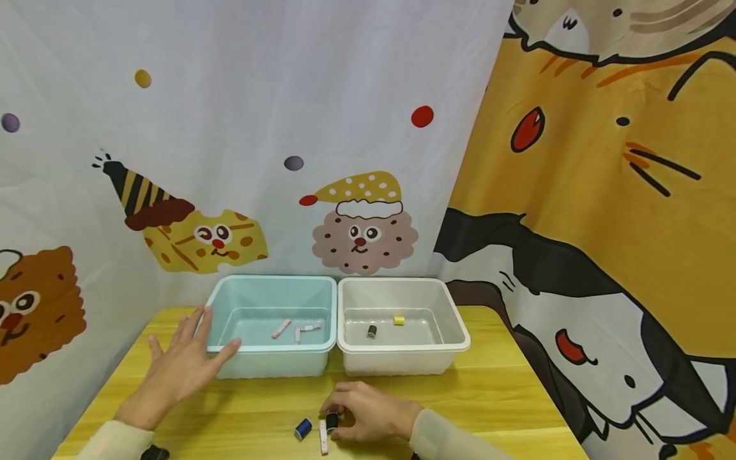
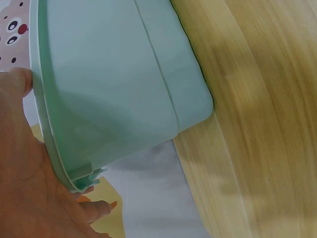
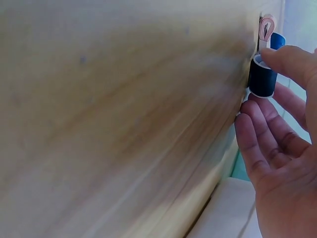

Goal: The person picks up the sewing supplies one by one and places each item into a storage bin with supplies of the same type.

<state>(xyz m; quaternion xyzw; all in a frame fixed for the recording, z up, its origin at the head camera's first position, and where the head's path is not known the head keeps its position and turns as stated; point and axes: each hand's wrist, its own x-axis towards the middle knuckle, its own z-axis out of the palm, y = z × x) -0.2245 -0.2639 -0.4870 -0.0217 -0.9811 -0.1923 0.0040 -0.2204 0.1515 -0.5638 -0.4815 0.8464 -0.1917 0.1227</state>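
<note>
My right hand (image 1: 368, 409) pinches a black thread spool (image 3: 262, 77) between thumb and fingers, low over the table near its front. Right beside that spool lies a flat-rolled measuring tape (image 1: 323, 437), pale with pinkish marks. A blue thread spool (image 1: 303, 429) is on the tape's other side. With fingers spread, my left hand (image 1: 183, 363) rests at the left end of the light blue bin (image 1: 270, 363), its thumb by the front rim. Several similar pale rolled tapes (image 1: 281, 328) lie inside this bin.
A white bin (image 1: 402, 363) stands against the blue bin's right side. It holds a dark green spool (image 1: 372, 331) and a yellow spool (image 1: 399, 321). Both bins sit at the back of the wooden table (image 1: 494, 396), before a curtain (image 1: 230, 128) with cartoon prints.
</note>
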